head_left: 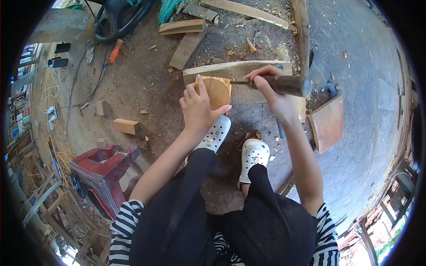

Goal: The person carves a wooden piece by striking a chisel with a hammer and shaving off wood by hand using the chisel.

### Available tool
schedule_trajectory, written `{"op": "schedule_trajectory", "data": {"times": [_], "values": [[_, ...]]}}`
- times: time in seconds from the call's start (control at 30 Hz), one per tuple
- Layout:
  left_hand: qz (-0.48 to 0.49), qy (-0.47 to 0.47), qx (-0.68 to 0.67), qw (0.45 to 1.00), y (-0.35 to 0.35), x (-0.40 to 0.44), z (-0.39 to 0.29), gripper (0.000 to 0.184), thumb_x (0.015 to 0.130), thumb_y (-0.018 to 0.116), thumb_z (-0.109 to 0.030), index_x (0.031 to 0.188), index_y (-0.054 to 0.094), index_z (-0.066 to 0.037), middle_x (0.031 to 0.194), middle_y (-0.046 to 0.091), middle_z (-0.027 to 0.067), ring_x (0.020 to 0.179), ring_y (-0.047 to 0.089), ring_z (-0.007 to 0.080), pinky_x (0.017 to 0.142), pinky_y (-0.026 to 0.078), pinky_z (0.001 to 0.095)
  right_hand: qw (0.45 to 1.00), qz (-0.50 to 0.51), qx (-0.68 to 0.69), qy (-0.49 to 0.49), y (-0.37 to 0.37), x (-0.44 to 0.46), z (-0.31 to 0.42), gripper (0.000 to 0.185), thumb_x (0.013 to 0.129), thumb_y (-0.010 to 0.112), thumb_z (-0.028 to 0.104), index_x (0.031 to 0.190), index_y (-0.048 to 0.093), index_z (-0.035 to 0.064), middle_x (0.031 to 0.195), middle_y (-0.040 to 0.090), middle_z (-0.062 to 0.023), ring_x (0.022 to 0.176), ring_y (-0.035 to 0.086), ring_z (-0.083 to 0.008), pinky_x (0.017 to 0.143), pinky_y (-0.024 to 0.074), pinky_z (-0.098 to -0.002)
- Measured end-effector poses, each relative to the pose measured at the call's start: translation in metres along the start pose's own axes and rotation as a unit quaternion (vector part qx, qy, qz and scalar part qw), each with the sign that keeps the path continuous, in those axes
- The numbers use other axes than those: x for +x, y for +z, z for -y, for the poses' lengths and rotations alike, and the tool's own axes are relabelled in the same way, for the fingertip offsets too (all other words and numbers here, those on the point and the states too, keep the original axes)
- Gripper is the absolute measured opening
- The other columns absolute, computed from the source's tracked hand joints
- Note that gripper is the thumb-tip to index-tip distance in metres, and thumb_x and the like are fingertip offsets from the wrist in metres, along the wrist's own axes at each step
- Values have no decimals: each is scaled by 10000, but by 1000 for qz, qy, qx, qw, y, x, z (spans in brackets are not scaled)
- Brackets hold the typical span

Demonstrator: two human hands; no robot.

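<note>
My left hand (198, 106) grips a pale wooden block (220, 90) from its left side, index finger along the top edge and thumb stretched below. The block rests on or against a wider plank (248, 94) on the floor. In my right hand (271, 91) is a chisel (290, 85) with a thick, round wooden handle, held almost level. Its thin metal shaft points left, and the tip is at the block's upper right edge. Whether the tip cuts into the wood cannot be made out.
Wood offcuts (182, 27) and shavings lie beyond the plank. An orange-handled screwdriver (116, 51) and a black steering wheel (120, 22) are at the upper left. A red stool-like object (104, 170) stands left; a square board (327, 123) lies right. My white clogs (255, 157) are close by.
</note>
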State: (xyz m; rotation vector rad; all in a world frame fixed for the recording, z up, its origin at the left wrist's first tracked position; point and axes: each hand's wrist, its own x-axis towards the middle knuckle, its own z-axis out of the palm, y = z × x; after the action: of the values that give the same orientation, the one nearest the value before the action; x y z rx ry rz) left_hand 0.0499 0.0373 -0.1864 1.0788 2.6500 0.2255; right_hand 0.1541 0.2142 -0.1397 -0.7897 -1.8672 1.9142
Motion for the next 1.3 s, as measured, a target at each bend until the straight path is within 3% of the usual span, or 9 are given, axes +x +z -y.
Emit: {"op": "schedule_trajectory", "data": {"times": [0.1, 0.13, 0.27, 0.53, 0.7, 0.87, 1.07, 1.2, 1.3], "values": [[-9, 5, -9, 1000, 1, 0, 1, 1124, 652, 775, -571, 1405, 289, 106, 1152, 451, 194, 1078, 474, 330, 888, 403, 443, 970, -17, -161, -182, -1, 12, 8, 112, 849, 658, 132, 841, 640, 22, 806, 656, -33, 760, 607, -98, 712, 485, -252], [-9, 4, -10, 1000, 2, 0, 1, 1124, 652, 775, -571, 1405, 289, 106, 1152, 451, 194, 1078, 474, 330, 888, 403, 443, 994, -42, 96, -38, 10, 7, 24, 120, 846, 664, 122, 787, 612, 31, 678, 608, -21, 622, 566, -97, 616, 456, -235], [-10, 12, -9, 1000, 1, 0, 1, 1125, 658, 772, -568, 1403, 281, 117, 1151, 452, 204, 1081, 473, 339, 892, 402, 447, 957, -80, 240, -140, 9, 30, 26, 203, 849, 666, 101, 700, 530, 73, 518, 495, 0, 444, 459, -81, 446, 354, -233], [-13, 15, 4, 1000, -1, 4, 0, 1135, 649, 772, -578, 1402, 283, 116, 1154, 453, 202, 1071, 484, 339, 885, 411, 449, 979, -8, 155, -135, 27, 44, -6, 230, 856, 683, 162, 686, 548, 89, 522, 510, 13, 436, 477, -57, 393, 314, -205], [-20, 30, -3, 999, 4, 0, 6, 1135, 639, 775, -586, 1400, 291, 103, 1156, 454, 200, 1068, 484, 331, 871, 413, 450, 930, -24, 323, -175, 19, 44, 30, 220, 863, 648, 125, 679, 541, 74, 506, 495, 6, 412, 434, -68, 406, 331, -224], [-13, 20, 10, 1000, 0, 6, 2, 1127, 643, 775, -579, 1398, 295, 106, 1151, 460, 200, 1073, 480, 332, 873, 409, 450, 985, -20, 133, -105, 29, 37, -11, 204, 854, 662, 138, 691, 559, 70, 501, 498, 17, 429, 474, -59, 416, 343, -209], [-15, 28, 4, 999, 5, 1, 6, 1129, 638, 778, -577, 1397, 297, 106, 1145, 469, 199, 1074, 482, 338, 872, 411, 448, 927, -21, 328, -182, 20, 36, 23, 224, 847, 648, 123, 679, 511, 63, 510, 481, -2, 437, 447, -71, 429, 336, -223], [-14, 31, 32, 999, 1, 2, 3, 1134, 626, 758, -619, 1384, 331, 109, 1144, 465, 187, 1019, 486, 298, 820, 410, 409, 988, -45, 77, -123, 26, 36, -23, 216, 820, 660, 115, 677, 507, 61, 545, 494, 6, 462, 447, -69, 459, 327, -223], [-15, 31, 18, 999, 4, 2, 6, 1136, 628, 784, -574, 1399, 298, 103, 1149, 465, 199, 1064, 489, 342, 859, 427, 453, 946, -26, 286, -149, 23, 34, 17, 193, 820, 657, 124, 690, 531, 56, 559, 507, 13, 479, 462, -70, 465, 330, -220]]}}
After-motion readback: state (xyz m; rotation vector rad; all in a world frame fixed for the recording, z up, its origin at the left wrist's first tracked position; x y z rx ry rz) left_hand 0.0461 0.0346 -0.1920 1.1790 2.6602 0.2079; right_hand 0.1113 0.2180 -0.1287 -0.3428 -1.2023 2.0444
